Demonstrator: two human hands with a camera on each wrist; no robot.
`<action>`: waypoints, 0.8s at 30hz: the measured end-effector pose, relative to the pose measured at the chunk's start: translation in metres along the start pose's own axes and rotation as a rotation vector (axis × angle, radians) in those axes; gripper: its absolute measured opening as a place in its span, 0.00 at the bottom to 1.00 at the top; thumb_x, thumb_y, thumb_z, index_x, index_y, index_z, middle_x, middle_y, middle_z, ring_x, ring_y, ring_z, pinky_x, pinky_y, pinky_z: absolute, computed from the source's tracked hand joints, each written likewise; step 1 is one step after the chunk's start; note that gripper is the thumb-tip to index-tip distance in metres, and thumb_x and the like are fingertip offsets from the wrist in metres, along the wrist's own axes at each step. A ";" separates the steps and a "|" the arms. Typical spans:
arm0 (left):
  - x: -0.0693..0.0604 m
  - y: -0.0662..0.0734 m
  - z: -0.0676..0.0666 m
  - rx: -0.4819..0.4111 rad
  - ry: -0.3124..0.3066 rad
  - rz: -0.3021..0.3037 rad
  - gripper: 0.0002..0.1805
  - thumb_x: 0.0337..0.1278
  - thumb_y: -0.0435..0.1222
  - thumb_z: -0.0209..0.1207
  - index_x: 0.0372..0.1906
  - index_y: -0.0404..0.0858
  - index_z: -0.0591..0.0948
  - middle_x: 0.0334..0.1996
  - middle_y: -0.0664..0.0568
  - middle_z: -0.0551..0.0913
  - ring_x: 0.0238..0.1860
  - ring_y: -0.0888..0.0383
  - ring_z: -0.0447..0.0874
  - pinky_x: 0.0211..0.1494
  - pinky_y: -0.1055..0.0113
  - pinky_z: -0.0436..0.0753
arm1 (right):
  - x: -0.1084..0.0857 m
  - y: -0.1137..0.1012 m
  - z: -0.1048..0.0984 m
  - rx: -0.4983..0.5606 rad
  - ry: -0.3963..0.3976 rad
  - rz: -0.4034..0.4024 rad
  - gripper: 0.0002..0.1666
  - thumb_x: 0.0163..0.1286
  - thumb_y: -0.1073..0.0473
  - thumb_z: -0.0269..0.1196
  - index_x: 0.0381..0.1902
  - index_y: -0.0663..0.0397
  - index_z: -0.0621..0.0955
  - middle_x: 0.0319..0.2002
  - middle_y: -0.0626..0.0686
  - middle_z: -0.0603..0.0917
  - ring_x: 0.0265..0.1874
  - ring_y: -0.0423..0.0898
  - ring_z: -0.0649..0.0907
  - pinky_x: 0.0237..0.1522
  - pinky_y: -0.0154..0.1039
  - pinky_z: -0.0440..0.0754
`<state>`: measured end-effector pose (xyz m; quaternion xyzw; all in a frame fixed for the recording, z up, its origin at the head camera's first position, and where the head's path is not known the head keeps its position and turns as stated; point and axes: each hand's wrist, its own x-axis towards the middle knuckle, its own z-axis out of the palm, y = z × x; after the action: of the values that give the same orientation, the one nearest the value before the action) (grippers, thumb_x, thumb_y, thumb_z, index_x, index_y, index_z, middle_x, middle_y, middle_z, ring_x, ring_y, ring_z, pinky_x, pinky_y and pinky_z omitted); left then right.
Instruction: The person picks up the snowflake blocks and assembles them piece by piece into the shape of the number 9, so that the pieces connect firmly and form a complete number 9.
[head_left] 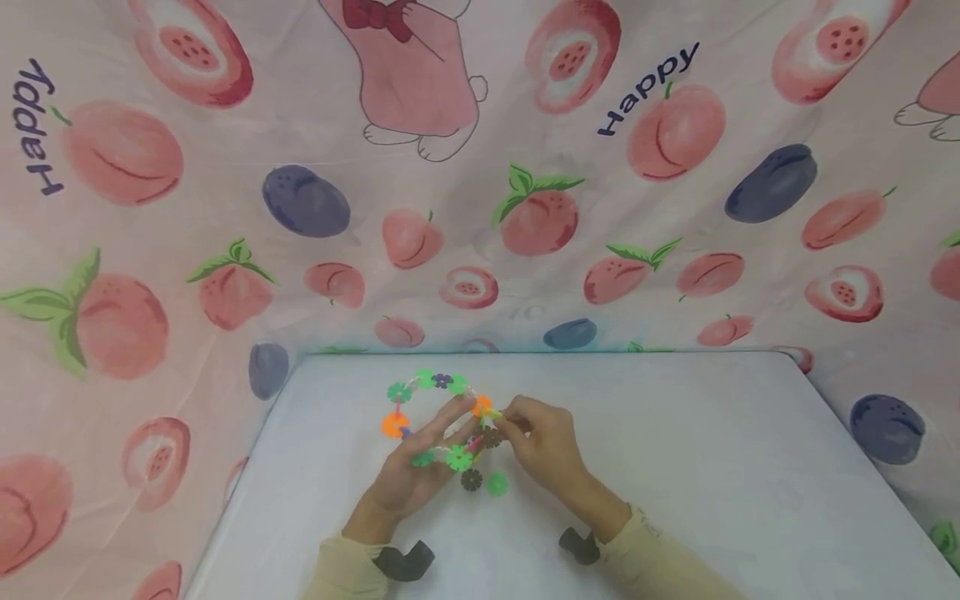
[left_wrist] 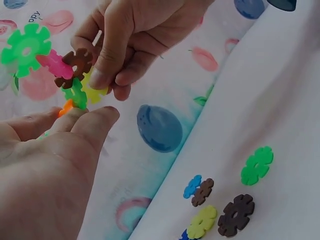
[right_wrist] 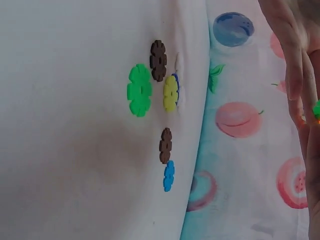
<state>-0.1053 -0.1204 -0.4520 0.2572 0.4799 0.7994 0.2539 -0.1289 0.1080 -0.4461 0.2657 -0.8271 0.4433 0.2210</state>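
Note:
A ring-like chain of notched, flower-shaped plastic discs (head_left: 399, 392) hangs around my left hand (head_left: 405, 487) above the table. It has green, orange, purple, brown and pink pieces. In the left wrist view, the left fingers hold the chain by an orange disc (left_wrist: 66, 107) and a green disc (left_wrist: 76, 94). My right hand (head_left: 551, 442) pinches a yellow disc (left_wrist: 95, 90) between thumb and fingers, close against that green disc. Beside these are a brown disc (left_wrist: 80, 62) and a pink disc (left_wrist: 54, 65). Fingers partly hide where the yellow and green discs meet.
Loose discs lie on the white table (head_left: 712, 467) below the hands: green (left_wrist: 257, 166), dark brown (left_wrist: 236, 215), yellow (left_wrist: 202, 221), brown (left_wrist: 202, 192) and light blue (left_wrist: 192, 186). A fruit-printed cloth (head_left: 465, 183) hangs behind the table.

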 end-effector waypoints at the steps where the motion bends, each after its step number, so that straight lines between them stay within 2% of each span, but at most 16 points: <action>1: 0.001 0.001 0.000 -0.003 0.006 0.000 0.36 0.74 0.40 0.30 0.83 0.39 0.41 0.83 0.55 0.26 0.83 0.40 0.31 0.82 0.36 0.37 | 0.000 0.001 0.001 0.010 0.005 0.011 0.10 0.61 0.67 0.73 0.27 0.51 0.81 0.26 0.45 0.89 0.25 0.36 0.87 0.30 0.31 0.86; 5: 0.002 0.002 0.002 -0.006 0.032 -0.001 0.35 0.75 0.40 0.30 0.82 0.38 0.42 0.83 0.54 0.27 0.83 0.39 0.31 0.81 0.35 0.36 | -0.001 0.001 0.005 0.047 0.010 0.049 0.12 0.61 0.67 0.73 0.28 0.50 0.80 0.26 0.44 0.90 0.25 0.35 0.87 0.29 0.31 0.85; 10: 0.004 0.002 0.004 0.006 0.058 -0.019 0.35 0.74 0.41 0.31 0.82 0.39 0.45 0.83 0.56 0.27 0.84 0.40 0.32 0.81 0.35 0.37 | 0.000 -0.002 0.007 0.023 0.002 0.048 0.13 0.59 0.70 0.72 0.27 0.49 0.79 0.25 0.44 0.90 0.25 0.33 0.86 0.31 0.31 0.86; 14: 0.003 0.003 0.004 0.004 0.066 -0.016 0.35 0.74 0.41 0.31 0.82 0.38 0.44 0.83 0.55 0.26 0.83 0.39 0.31 0.81 0.34 0.36 | 0.001 -0.001 0.006 0.026 -0.036 0.071 0.13 0.61 0.68 0.72 0.27 0.47 0.79 0.25 0.42 0.90 0.26 0.30 0.86 0.32 0.30 0.86; 17: 0.003 0.005 0.003 -0.013 0.070 -0.013 0.35 0.74 0.40 0.31 0.82 0.38 0.44 0.83 0.55 0.25 0.83 0.40 0.30 0.81 0.36 0.35 | 0.001 0.000 0.005 0.055 -0.082 0.105 0.11 0.64 0.63 0.73 0.30 0.46 0.80 0.27 0.41 0.90 0.27 0.29 0.87 0.32 0.29 0.86; 20: 0.002 0.006 0.002 -0.048 0.067 0.001 0.35 0.74 0.39 0.29 0.82 0.38 0.45 0.83 0.55 0.25 0.83 0.40 0.30 0.83 0.40 0.39 | 0.000 0.001 0.004 0.084 -0.117 0.130 0.09 0.64 0.59 0.73 0.32 0.45 0.81 0.30 0.40 0.90 0.28 0.30 0.87 0.33 0.30 0.87; 24: 0.002 0.007 -0.001 -0.077 0.037 0.033 0.35 0.73 0.38 0.27 0.82 0.37 0.45 0.84 0.51 0.28 0.84 0.41 0.34 0.83 0.49 0.52 | 0.000 0.002 0.003 0.116 -0.140 0.144 0.08 0.63 0.58 0.73 0.35 0.46 0.82 0.32 0.42 0.91 0.28 0.30 0.87 0.32 0.30 0.87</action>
<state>-0.1083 -0.1228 -0.4458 0.2403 0.4489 0.8261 0.2417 -0.1303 0.1064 -0.4494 0.2483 -0.8304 0.4855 0.1146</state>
